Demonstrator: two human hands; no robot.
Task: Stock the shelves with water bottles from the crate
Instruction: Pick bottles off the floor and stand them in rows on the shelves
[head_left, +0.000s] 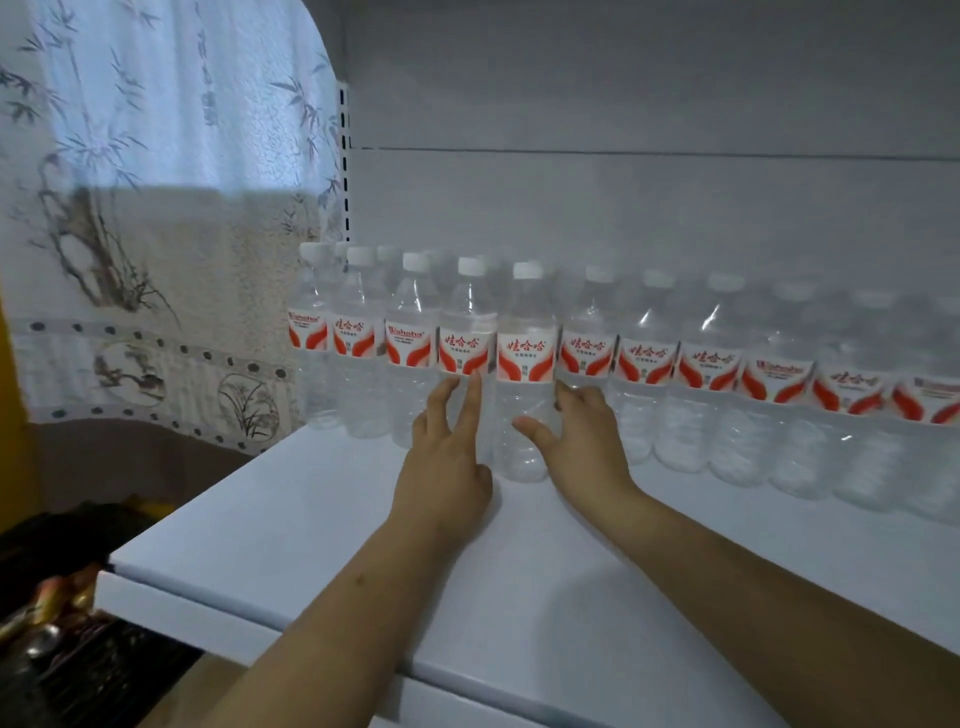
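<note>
Several clear water bottles with white caps and red-and-white labels stand in a row along the back of the white shelf. One bottle stands between my hands. My left hand is on its left, fingers straight and spread, with the fingertips touching the neighbouring bottle. My right hand is on its right, fingers extended, thumb lying against the lower body of the middle bottle. Neither hand is closed round a bottle. The crate is out of view.
A second row of bottles shows behind the left end of the front row. A grey back panel and a slotted upright rise behind. A patterned curtain hangs at left. Dark clutter lies below the shelf's left corner.
</note>
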